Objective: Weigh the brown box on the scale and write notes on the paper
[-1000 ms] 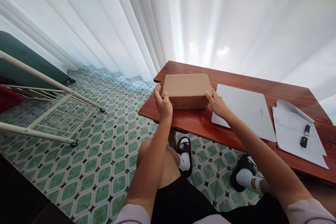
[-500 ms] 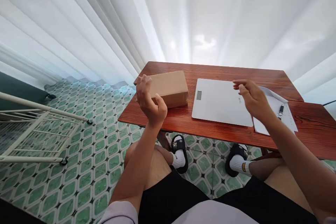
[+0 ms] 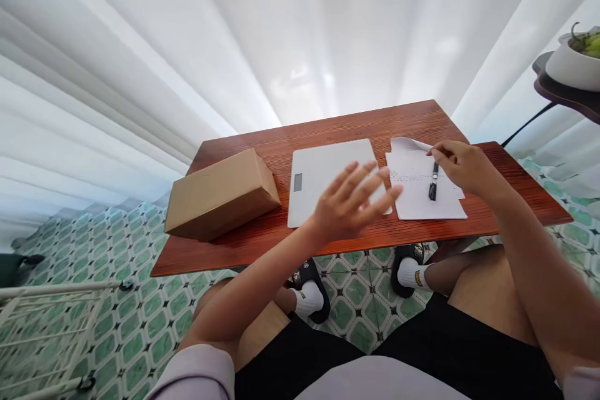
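Note:
My left hand [image 3: 354, 200] is raised over the near right part of a white flat scale [image 3: 323, 169], fingers spread and holding nothing. The scale has a small grey display at its left side. To its right lie white paper sheets [image 3: 412, 203] with handwriting, their far edge curling up. A black pen [image 3: 433, 186] lies on the sheets. My right hand [image 3: 462, 165] is over the right part of the sheets. Its thumb and forefinger come together in a pinch at the pen's far end; whatever lies between them is hidden.
A closed brown cardboard box [image 3: 218, 197] rests on the left of the reddish wooden table [image 3: 253, 249]. White curtains hang behind. A white pot [image 3: 574, 65] with green contents stands on a dark shelf at the right. A white wheeled rack [image 3: 56, 325] is at the lower left.
My view has turned to the right. My left hand has moved from beside the box to over the scale. My right hand has gone from above the scale's right edge to the pen and sheets.

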The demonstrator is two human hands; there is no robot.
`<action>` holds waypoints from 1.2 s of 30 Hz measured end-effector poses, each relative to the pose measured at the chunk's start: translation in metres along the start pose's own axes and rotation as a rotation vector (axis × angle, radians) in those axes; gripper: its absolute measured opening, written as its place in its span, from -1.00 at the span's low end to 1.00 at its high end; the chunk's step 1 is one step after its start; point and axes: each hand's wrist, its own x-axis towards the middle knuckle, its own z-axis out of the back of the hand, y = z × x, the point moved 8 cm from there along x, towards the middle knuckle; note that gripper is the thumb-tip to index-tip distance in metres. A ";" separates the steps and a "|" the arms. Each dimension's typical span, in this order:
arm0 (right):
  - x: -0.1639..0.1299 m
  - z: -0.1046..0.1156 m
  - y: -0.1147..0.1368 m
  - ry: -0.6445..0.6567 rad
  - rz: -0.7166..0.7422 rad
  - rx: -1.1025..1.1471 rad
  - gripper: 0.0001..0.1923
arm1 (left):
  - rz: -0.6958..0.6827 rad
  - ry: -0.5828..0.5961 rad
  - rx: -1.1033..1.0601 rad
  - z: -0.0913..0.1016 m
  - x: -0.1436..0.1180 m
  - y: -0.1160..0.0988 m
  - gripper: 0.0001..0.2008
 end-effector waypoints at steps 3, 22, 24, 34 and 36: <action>-0.004 -0.011 -0.037 0.075 -0.041 -0.058 -0.70 | -0.274 0.013 0.046 -0.045 0.018 -0.041 -0.66; -0.010 -0.040 -0.057 0.237 -0.047 -0.255 -0.76 | -0.556 0.049 -0.132 -0.166 0.031 -0.112 -0.85; -0.010 -0.031 -0.055 0.150 0.018 -0.230 -0.74 | -0.514 0.112 -0.140 -0.170 0.032 -0.108 -0.84; -0.010 -0.007 -0.043 -0.242 0.293 -0.275 -0.85 | -0.425 0.355 -0.237 -0.183 0.030 -0.102 -0.74; -0.009 -0.002 -0.048 -0.301 0.223 -0.068 -0.71 | -0.425 0.379 -0.245 -0.184 0.030 -0.102 -0.73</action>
